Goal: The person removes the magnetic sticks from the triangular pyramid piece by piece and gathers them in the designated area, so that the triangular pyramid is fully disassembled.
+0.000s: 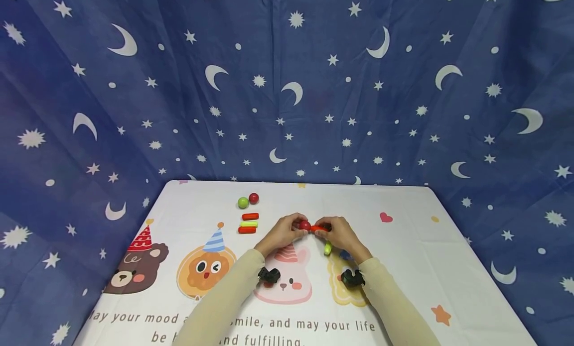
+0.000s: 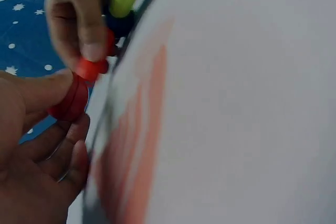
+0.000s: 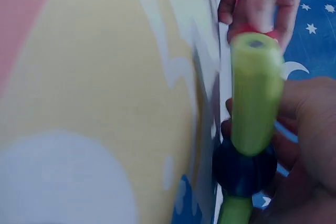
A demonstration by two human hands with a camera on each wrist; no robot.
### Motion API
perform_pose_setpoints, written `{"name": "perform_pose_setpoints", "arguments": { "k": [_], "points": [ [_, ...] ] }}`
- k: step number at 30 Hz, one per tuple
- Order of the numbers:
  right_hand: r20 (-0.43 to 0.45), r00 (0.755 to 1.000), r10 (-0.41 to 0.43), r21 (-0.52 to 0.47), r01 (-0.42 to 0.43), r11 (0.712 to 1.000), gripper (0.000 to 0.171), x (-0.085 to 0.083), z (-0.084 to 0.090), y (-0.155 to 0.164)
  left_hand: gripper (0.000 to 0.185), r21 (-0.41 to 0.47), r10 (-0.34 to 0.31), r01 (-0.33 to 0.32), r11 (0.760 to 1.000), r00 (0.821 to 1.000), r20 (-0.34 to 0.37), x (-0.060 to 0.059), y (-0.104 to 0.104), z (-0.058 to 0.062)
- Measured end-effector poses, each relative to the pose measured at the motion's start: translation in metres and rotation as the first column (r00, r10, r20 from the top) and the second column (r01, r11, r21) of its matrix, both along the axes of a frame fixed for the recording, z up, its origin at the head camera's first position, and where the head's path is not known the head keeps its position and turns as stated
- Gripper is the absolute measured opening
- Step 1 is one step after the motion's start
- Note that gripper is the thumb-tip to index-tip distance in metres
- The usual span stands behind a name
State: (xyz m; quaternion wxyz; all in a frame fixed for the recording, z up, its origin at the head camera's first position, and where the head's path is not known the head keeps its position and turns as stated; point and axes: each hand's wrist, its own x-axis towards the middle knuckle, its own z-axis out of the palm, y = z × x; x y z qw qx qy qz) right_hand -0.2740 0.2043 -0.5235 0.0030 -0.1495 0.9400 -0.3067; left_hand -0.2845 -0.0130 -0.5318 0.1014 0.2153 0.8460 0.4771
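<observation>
Left hand point(image 1: 283, 230): thumb and fingers pinch a red ball point(image 1: 305, 225), held just above the middle of the table point(image 1: 448, 266); the left wrist view shows the thumb pressed on the ball's side.

Right hand point(image 1: 339, 234): fingers curled round a red rod point(image 1: 319, 228), its end touching the red ball. The same hand also carries a yellow-green rod point(image 3: 255, 95) joined to a dark blue ball point(image 3: 244, 169); a second green piece below that ball is probably another rod, but the close view is blurred.

Loose parts, left of the hands on the table: three short rods point(image 1: 248, 223) stacked red, yellow-green, red; beyond them a green ball point(image 1: 243, 202) touching a second red ball point(image 1: 253, 198).

Surface: white cloth printed with cartoon animals in party hats.

Surround: blue backdrop point(image 1: 287, 87) with moons and stars.
</observation>
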Motion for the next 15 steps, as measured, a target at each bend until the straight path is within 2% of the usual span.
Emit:
{"name": "perform_pose_setpoints", "arguments": {
  "k": [6, 11, 15],
  "points": [
    [-0.016, 1.000, -0.024, 0.016, 0.024, 1.000, 0.019, 0.000, -0.003, 0.002, 0.035, 0.069, 0.018, -0.021, 0.997, 0.999, 0.046, 0.004, -0.011, 0.011],
    [-0.005, 1.000, -0.024, 0.021, 0.024, 0.999, 0.020, 0.000, -0.002, 0.001, 0.036, 0.102, 0.043, -0.043, 0.994, 0.999, -0.005, 0.007, -0.025, 0.022],
    [0.009, 0.999, -0.034, 0.029, 0.034, 0.999, 0.020, 0.001, -0.001, 0.000, 0.039, 0.107, 0.096, -0.090, 0.990, 0.994, -0.051, 0.010, -0.038, 0.032]
  ]
}}
